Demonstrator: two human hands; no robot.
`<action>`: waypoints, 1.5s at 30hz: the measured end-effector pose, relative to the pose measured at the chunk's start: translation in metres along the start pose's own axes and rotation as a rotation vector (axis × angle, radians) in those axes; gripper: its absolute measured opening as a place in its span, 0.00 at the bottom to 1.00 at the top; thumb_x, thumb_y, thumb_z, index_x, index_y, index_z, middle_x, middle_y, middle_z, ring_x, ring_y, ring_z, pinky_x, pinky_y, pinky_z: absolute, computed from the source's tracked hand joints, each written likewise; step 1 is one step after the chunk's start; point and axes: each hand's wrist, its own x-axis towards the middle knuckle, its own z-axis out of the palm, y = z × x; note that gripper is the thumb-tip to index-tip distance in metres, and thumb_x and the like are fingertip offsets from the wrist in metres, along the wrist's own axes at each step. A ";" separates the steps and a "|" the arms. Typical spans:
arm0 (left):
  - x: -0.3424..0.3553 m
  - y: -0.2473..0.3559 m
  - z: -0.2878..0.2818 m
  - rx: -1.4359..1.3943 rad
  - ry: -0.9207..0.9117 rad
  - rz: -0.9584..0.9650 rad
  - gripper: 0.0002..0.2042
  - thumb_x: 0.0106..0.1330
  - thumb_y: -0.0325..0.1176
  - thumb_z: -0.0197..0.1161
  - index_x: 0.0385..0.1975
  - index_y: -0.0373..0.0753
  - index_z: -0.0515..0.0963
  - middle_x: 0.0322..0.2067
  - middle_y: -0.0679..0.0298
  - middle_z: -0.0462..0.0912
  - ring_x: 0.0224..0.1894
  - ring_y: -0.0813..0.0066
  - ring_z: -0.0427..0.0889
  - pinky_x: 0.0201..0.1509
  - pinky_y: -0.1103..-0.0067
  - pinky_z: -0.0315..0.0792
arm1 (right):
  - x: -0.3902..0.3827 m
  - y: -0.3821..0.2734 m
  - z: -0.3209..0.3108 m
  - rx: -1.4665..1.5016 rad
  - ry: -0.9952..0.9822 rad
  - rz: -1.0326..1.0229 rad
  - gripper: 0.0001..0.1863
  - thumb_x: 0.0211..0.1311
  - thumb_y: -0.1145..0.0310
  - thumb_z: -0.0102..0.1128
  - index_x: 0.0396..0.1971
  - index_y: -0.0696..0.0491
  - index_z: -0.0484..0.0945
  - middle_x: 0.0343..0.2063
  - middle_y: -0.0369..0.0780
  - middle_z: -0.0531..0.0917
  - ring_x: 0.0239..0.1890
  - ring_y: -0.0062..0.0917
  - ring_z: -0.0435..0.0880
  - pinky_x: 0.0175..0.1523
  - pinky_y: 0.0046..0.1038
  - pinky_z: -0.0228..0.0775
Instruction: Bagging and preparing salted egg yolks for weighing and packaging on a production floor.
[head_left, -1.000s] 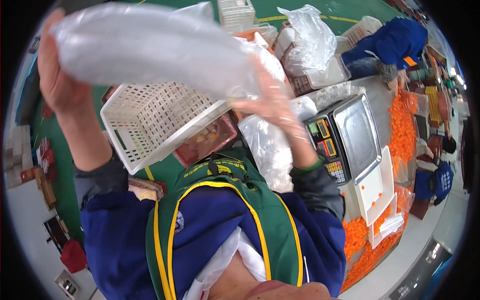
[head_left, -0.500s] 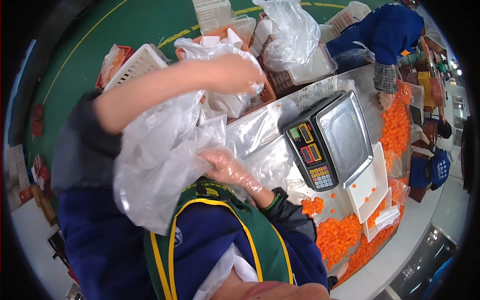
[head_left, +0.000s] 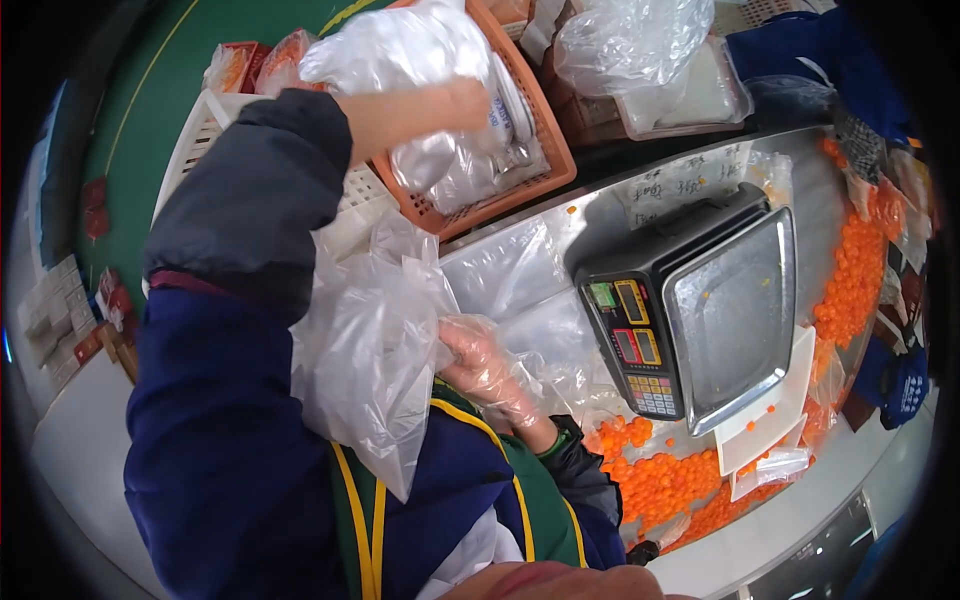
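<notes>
My right hand (head_left: pixel 478 365), in a clear plastic glove, has its fingers closed on a clear plastic bag (head_left: pixel 370 340). The bag hangs limp in front of my apron, its lower corner pointing down. Reaching from the left, my bare left hand (head_left: pixel 462 106) is over an orange plastic crate (head_left: pixel 548 165). The crate holds a heap of white and clear plastic bags (head_left: pixel 400 50). Motion smears the left fingers, so I cannot see whether they grip anything. Flat clear plastic bags (head_left: pixel 510 265) lie on the metal table beside the right hand.
A black digital scale (head_left: pixel 610 270) with a metal pan stands on the table. Small round orange pieces (head_left: pixel 665 485) lie in heaps beyond a white tray (head_left: pixel 760 430). At left is a white crate (head_left: pixel 185 165). Another person's blue sleeve (head_left: pixel 790 50) shows at the upper right.
The view has swung, bringing the crate and scale nearer. My left hand stays above the crate, its elbow raised. My right hand keeps its hold on the bag, which now hangs farther right.
</notes>
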 end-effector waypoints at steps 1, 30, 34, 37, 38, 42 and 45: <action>-0.006 -0.012 -0.009 0.024 -0.057 -0.068 0.06 0.57 0.30 0.63 0.21 0.47 0.87 0.23 0.69 0.86 0.33 0.64 0.88 0.39 0.69 0.80 | 0.000 0.002 -0.001 0.009 0.008 0.012 0.22 0.43 0.80 0.63 0.44 0.55 0.81 0.36 0.45 0.84 0.39 0.47 0.82 0.42 0.42 0.73; 0.125 0.125 0.126 0.040 0.192 -0.350 0.14 0.62 0.34 0.61 0.41 0.33 0.84 0.37 0.58 0.84 0.35 0.61 0.83 0.18 0.63 0.76 | 0.005 0.033 -0.023 -0.009 0.100 0.084 0.19 0.41 0.79 0.66 0.39 0.55 0.80 0.32 0.45 0.82 0.35 0.47 0.81 0.39 0.43 0.72; 0.135 0.109 0.117 -0.093 0.016 -0.171 0.09 0.60 0.32 0.62 0.34 0.38 0.87 0.31 0.62 0.85 0.32 0.61 0.85 0.13 0.60 0.74 | 0.009 0.034 -0.027 -0.012 0.111 0.062 0.18 0.41 0.78 0.66 0.37 0.56 0.79 0.31 0.45 0.81 0.35 0.47 0.80 0.39 0.43 0.71; 0.123 0.100 0.100 -0.136 -0.047 -0.050 0.07 0.59 0.32 0.62 0.28 0.41 0.87 0.29 0.62 0.87 0.32 0.61 0.87 0.20 0.61 0.79 | 0.003 0.034 -0.026 -0.021 0.105 0.091 0.17 0.42 0.78 0.66 0.37 0.56 0.79 0.31 0.45 0.81 0.35 0.48 0.80 0.39 0.43 0.71; 0.117 0.096 0.094 -0.132 -0.042 -0.048 0.07 0.59 0.32 0.62 0.28 0.41 0.87 0.29 0.62 0.87 0.32 0.61 0.87 0.20 0.61 0.79 | 0.004 0.031 -0.025 -0.020 0.103 0.096 0.18 0.42 0.78 0.66 0.38 0.56 0.80 0.31 0.45 0.82 0.36 0.48 0.80 0.39 0.43 0.71; 0.091 0.076 0.024 -0.408 -0.016 -0.073 0.08 0.57 0.32 0.63 0.29 0.36 0.86 0.31 0.57 0.88 0.34 0.59 0.88 0.35 0.67 0.81 | -0.003 0.029 -0.017 -0.007 0.138 0.088 0.19 0.41 0.78 0.65 0.39 0.56 0.80 0.33 0.46 0.83 0.37 0.49 0.81 0.40 0.43 0.72; 0.062 0.045 0.003 -0.777 -0.024 -0.196 0.10 0.57 0.33 0.62 0.31 0.33 0.84 0.30 0.54 0.87 0.32 0.59 0.86 0.36 0.67 0.79 | 0.005 0.005 -0.017 0.004 0.091 0.112 0.20 0.40 0.79 0.63 0.39 0.56 0.81 0.33 0.47 0.83 0.37 0.50 0.81 0.40 0.43 0.72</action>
